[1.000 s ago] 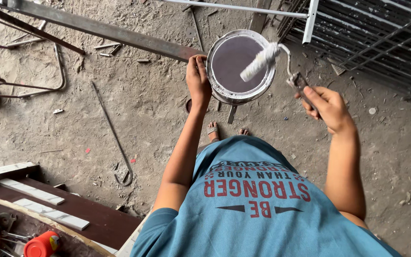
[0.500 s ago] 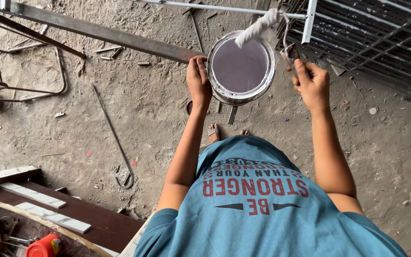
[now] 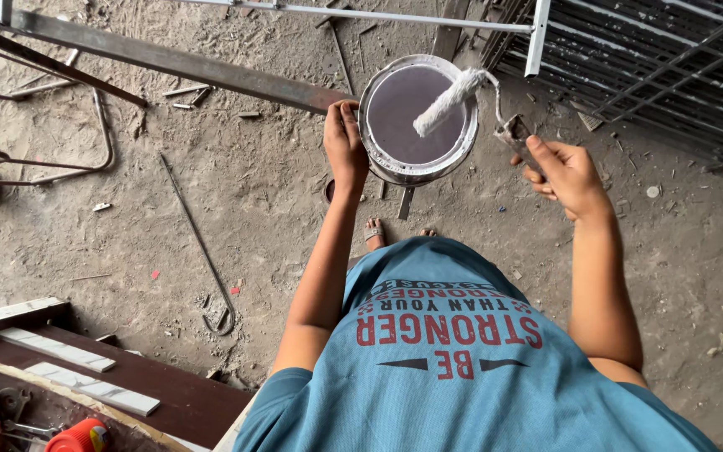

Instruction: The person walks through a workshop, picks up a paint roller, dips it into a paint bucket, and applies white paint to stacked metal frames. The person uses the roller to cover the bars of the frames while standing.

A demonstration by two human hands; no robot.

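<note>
My left hand (image 3: 344, 146) grips the rim of a round metal paint can (image 3: 418, 119) filled with grey paint and holds it out in front of my chest. My right hand (image 3: 568, 174) is closed on the handle of a small paint roller (image 3: 449, 102). The roller's white, paint-soaked sleeve lies across the can's opening, over the paint surface. A white-painted metal bar (image 3: 395, 17) runs across just beyond the can.
A dirt floor strewn with scraps lies below, with my sandalled foot (image 3: 373, 231). A rusty steel beam (image 3: 161, 59) crosses upper left. A dark metal grille (image 3: 654, 67) fills the upper right. A bent rod (image 3: 202, 251) lies on the ground. Wooden boards and an orange tool (image 3: 77, 435) sit bottom left.
The roller has come down from the white bar onto the can's opening, and my right hand has moved right and lower. My left hand kept the can almost still.
</note>
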